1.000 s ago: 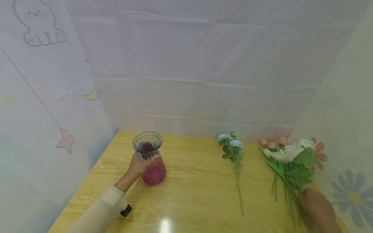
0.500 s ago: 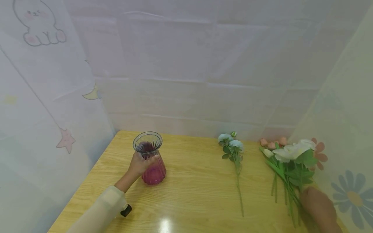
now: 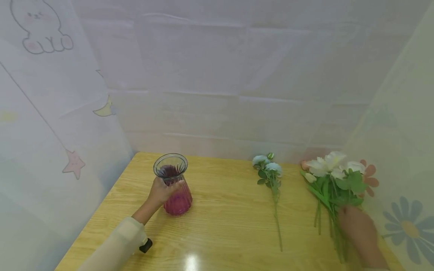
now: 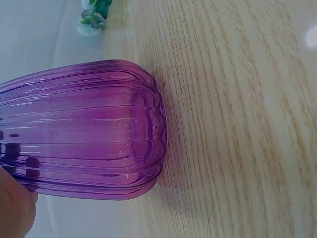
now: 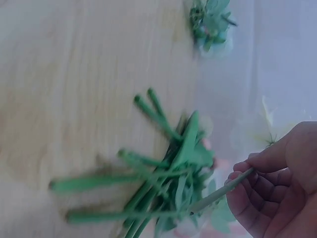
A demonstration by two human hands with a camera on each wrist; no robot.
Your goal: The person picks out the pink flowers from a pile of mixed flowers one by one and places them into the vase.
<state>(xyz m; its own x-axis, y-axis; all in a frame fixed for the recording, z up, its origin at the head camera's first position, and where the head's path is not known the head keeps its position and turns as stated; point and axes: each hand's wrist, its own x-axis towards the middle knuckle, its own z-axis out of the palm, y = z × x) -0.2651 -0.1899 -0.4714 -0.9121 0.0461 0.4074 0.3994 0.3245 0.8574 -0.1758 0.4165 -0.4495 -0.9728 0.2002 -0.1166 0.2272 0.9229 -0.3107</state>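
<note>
My left hand [image 3: 162,191] grips the neck of a purple glass vase [image 3: 178,203] that stands upright on the table. In the left wrist view, the vase's ribbed base [image 4: 143,129] rests on the wood, and several fingertips show through the glass. At the right, my right hand [image 3: 357,227] pinches the stem [image 5: 220,195] of a white lily [image 3: 327,165] between thumb and fingers. Its bloom shows faintly behind the hand in the right wrist view. Below lie other flowers with green stems [image 5: 99,182], among them a white bud [image 3: 310,177] and a peach bloom [image 3: 304,165].
A pale blue flower spray [image 3: 273,168] lies alone on the wooden table [image 3: 230,210], right of the middle. Printed cloth walls [image 3: 217,75] stand at the back and both sides. A black object [image 3: 145,245] sits by my left cuff.
My right hand has moved left and upward, and the white lily has risen with it above the other flowers. The left hand and vase keep their place; the head view has shifted slightly.
</note>
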